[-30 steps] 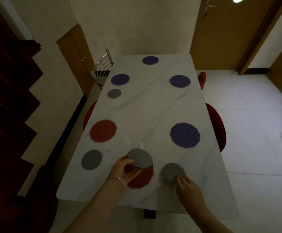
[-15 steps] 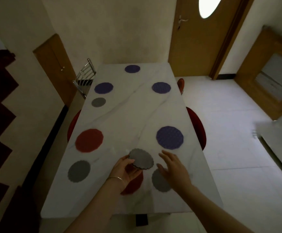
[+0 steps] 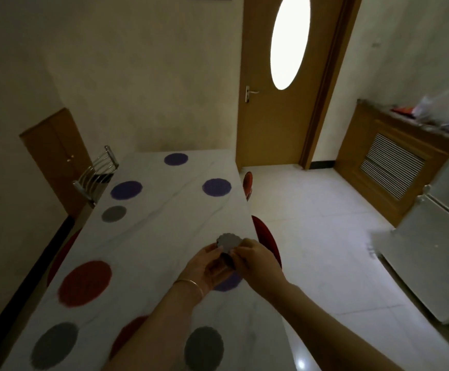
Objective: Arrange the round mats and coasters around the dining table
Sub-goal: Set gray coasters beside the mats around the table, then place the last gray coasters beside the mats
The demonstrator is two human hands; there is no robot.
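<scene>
A small stack of grey scalloped coasters (image 3: 228,241) is held above the white marble table (image 3: 164,236), near its right edge. My left hand (image 3: 207,266) cups the stack from below and my right hand (image 3: 252,257) pinches its top coaster. A purple mat (image 3: 228,283) lies mostly hidden under both hands. On the table lie purple mats (image 3: 176,159) (image 3: 126,190) (image 3: 216,187), a red mat (image 3: 85,283), a second red mat (image 3: 127,336) partly under my left arm, and grey coasters (image 3: 113,213) (image 3: 54,345) (image 3: 203,348).
A metal chair back (image 3: 96,175) stands at the table's far left. Red chair seats (image 3: 267,239) (image 3: 248,183) are tucked along the right edge. A wooden door (image 3: 279,81) is beyond the table, a wooden cabinet (image 3: 394,167) and a white fridge (image 3: 437,253) at right.
My right hand left the grey coaster on the table and came up to the stack in my left hand. Both hands moved forward and right, over the purple mat. The camera tilted up.
</scene>
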